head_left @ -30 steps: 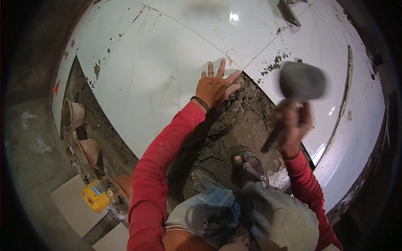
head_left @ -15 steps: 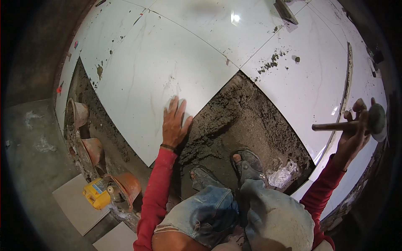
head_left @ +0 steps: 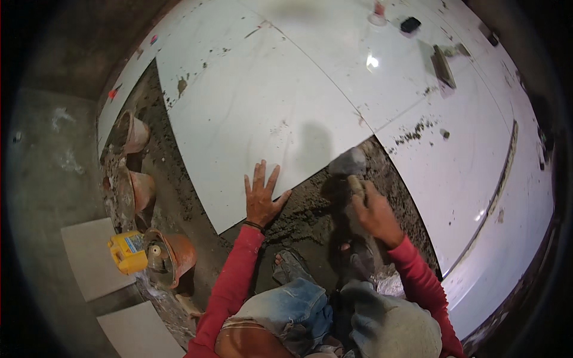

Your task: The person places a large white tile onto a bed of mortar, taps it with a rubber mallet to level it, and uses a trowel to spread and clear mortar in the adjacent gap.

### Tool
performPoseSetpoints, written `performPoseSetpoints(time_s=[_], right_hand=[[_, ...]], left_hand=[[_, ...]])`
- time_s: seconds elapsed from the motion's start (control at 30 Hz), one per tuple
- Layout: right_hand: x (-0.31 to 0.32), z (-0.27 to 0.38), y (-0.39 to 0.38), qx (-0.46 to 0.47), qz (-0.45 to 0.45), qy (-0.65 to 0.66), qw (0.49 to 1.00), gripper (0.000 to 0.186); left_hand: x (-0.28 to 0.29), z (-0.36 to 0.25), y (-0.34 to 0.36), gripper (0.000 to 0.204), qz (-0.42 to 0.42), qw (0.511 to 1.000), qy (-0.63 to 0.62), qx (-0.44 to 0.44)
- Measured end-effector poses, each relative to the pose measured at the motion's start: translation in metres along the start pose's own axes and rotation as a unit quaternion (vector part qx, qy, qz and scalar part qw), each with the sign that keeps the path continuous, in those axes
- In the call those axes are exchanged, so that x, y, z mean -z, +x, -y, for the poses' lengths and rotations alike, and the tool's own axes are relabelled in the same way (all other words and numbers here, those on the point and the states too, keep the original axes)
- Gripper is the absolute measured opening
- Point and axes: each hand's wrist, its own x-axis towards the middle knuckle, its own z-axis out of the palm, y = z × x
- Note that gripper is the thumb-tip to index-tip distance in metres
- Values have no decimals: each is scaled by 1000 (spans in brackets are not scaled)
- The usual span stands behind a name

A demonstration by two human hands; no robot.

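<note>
Since half a second ago, the mallet (head_left: 347,160) has swung inward from the far right, over the pale floor, to the near edge of the big white tile (head_left: 233,134); the whole view has shifted too, and the left hand (head_left: 261,200) stays on that same edge.

The mallet's head is at 11 o'clock from the right hand (head_left: 382,218), whose fingers are wrapped round the short handle, apparently so the head can lead while the knuckles keep clear of the tile. The head is blurred and overlaps the edge; whether it touches cannot be told.

The big tile stretches from the left hand toward 11 and 12 o'clock. That hand lies flat with its fingers fanned out, wrist past the edge, likely to steady the tile and feel how it sits. From it, the mallet's head is at 2 o'clock.

Rough grey mortar (head_left: 298,206) fills the gap below the edge, between the hands, with the person's sandals (head_left: 290,267) standing in it. Three buckets (head_left: 173,256) run from 10 to 8 o'clock of the left hand, a yellow jug (head_left: 127,252) beside the nearest. A trowel (head_left: 443,67) rests at 1 o'clock from the right hand, on the laid floor.
</note>
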Motion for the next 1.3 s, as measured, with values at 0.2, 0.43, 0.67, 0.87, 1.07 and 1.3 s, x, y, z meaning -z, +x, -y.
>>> performPoseSetpoints(time_s=[0.2, 0.43, 0.67, 0.87, 1.07, 1.3], right_hand=[[-54, 24, 82, 31, 38, -4, 999, 27], [-74, 62, 109, 117, -5, -123, 986, 25], [-102, 39, 126, 80, 38, -225, 970, 25], [-103, 63, 120, 124, -27, -149, 981, 26], [-91, 85, 110, 74, 33, -166, 983, 26], [-100, 57, 96, 68, 66, -188, 978, 28]], left_hand=[[1, 6, -1, 79, -28, 999, -29, 27], [12, 6, -2, 81, -28, 997, -37, 59], [7, 6, 1, 80, -52, 997, -29, 55], [0, 11, -1, 84, -52, 997, -10, 59], [5, 12, -2, 97, -50, 994, -36, 85], [-11, 15, -6, 118, -40, 995, 2, 88]])
